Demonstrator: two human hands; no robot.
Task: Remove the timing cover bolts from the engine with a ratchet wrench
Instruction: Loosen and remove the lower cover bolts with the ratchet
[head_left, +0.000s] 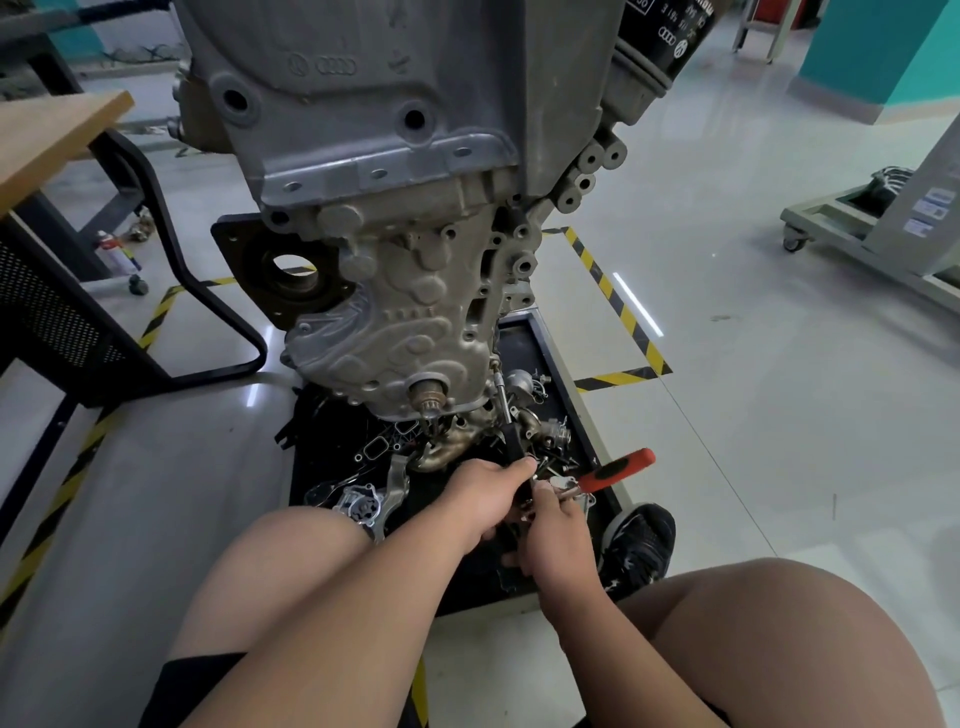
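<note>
The grey engine (395, 156) hangs above a black parts tray (556, 364), its ribbed timing cover (410, 322) facing me. A thin extension bar (503, 392) runs from the cover's lower right edge down to a dark tool body (514, 444). My left hand (491, 496) grips that dark body from the left. My right hand (553, 530) sits just below and right of it, its fingers curled around the ratchet wrench near the metal head, while the wrench's red handle (621, 467) sticks out to the right. The bolt itself is hidden.
The tray holds several loose engine parts, a water pump housing (363, 506) and gaskets. A wooden table (47, 140) with a black frame stands at left. Yellow-black floor tape (613, 291) marks the bay. A wheeled stand (857, 234) is at right. My knees and shoe (641, 545) flank the tray.
</note>
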